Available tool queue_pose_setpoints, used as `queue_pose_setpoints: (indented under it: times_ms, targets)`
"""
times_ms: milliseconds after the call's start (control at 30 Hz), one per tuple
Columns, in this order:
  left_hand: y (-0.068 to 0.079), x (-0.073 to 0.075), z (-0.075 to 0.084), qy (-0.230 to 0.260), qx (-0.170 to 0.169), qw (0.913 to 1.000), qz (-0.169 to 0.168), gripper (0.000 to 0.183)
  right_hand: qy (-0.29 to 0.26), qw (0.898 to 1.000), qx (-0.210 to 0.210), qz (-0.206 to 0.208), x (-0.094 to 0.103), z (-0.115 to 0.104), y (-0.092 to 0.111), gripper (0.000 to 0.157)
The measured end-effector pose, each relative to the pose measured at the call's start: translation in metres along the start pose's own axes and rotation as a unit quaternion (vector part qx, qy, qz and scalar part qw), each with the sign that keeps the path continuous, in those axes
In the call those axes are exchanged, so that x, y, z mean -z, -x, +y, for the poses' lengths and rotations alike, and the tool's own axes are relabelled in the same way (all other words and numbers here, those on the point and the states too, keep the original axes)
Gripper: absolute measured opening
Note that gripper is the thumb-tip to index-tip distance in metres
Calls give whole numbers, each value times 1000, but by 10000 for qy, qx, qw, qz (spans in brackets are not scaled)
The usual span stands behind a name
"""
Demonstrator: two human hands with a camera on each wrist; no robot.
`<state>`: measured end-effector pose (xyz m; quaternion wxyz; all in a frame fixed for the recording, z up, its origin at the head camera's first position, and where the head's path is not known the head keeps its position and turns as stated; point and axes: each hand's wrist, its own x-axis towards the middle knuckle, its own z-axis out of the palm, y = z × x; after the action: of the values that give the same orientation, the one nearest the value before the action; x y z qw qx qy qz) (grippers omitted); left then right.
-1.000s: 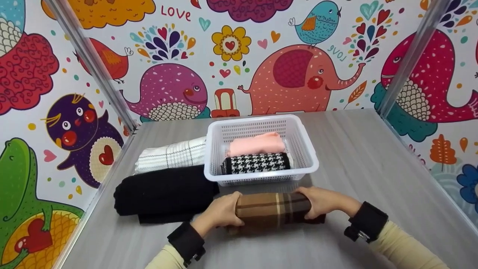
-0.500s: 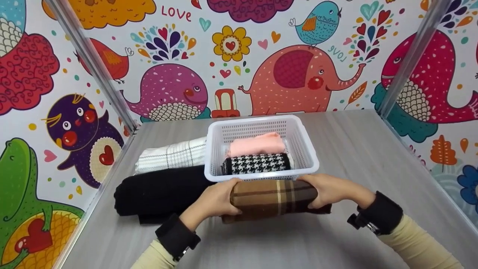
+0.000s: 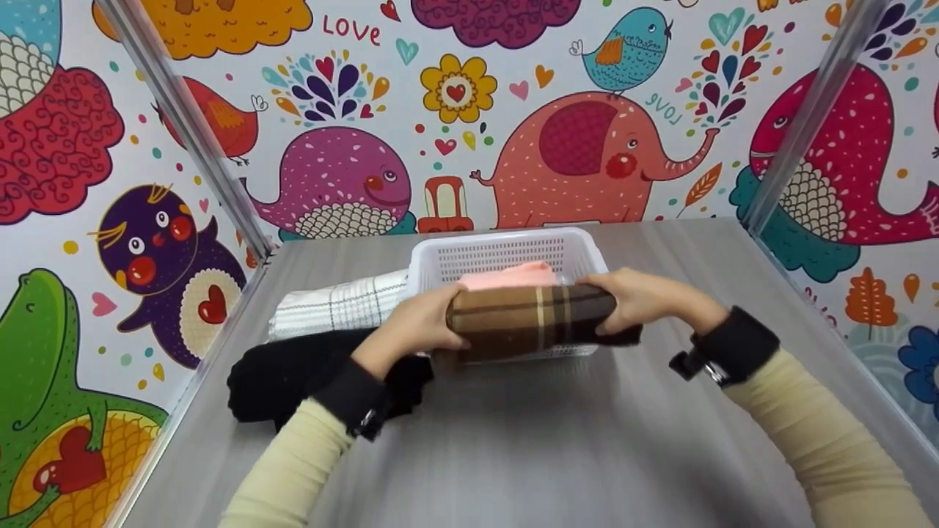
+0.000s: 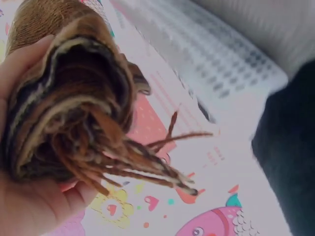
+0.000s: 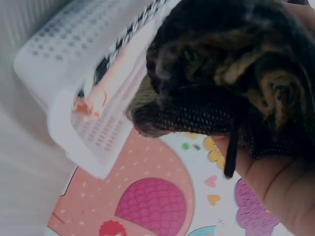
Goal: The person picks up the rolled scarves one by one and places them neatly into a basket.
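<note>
A rolled brown plaid scarf [image 3: 506, 319] hangs above the front rim of the white plastic basket [image 3: 499, 238]. My left hand [image 3: 422, 323] grips its left end; fringe [image 4: 142, 162] pokes out of the roll there in the left wrist view. At the dark right end, my right hand [image 3: 645, 297] holds the scarf, and the coiled layers [image 5: 246, 83] show in the right wrist view. Inside the basket lies a pink rolled cloth [image 3: 510, 275], partly covered by the scarf. The houndstooth roll [image 5: 135, 37] is hidden in the head view, but a strip of it shows in the right wrist view.
Left of the basket lies a white checked roll [image 3: 337, 302] on the grey table [image 3: 557, 440]. In front of it is a black rolled cloth [image 3: 286, 374], partly behind my left forearm. Printed panels [image 3: 455, 44] stand at the back and both sides.
Both hands have lifted the brown plaid scarf from in front of the basket, up and forward over its front rim. It now covers the houndstooth roll in the head view.
</note>
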<state>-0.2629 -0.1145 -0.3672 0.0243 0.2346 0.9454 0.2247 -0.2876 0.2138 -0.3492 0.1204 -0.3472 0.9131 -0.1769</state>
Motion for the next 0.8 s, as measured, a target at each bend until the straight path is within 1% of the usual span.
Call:
queue_pose_setpoints:
  times_ms: [133,267,367,500,600,667,733,800]
  targets:
    - [-26,10,-9,-137,157,9998,59,66,56,9999,-86,105,13,14,-23,66]
    - [-47,16,-17,-419,232,9988,136,64,54,9996,-140,254,19,26,-45,68]
    - [-60,16,-22,-710,369,9966,187,66,82,9992,-196,352,21,34,-59,69]
    - [-73,7,-29,-1213,610,9902,338,69,189,9984,-283,454,15,41,-77,67]
    - [-83,-3,-33,-1661,759,9817,531,67,441,9965,-411,574,9,45,-90,64]
    - [-89,-10,-35,-1990,871,9740,650,65,716,9935,-587,666,4,46,-97,63]
    - [-94,-17,-34,-2340,988,9641,773,61,1034,9887,-804,726,-1,45,-105,64]
    - [-98,-23,-33,-2720,1144,9518,833,58,1417,9823,-973,739,-6,44,-111,65]
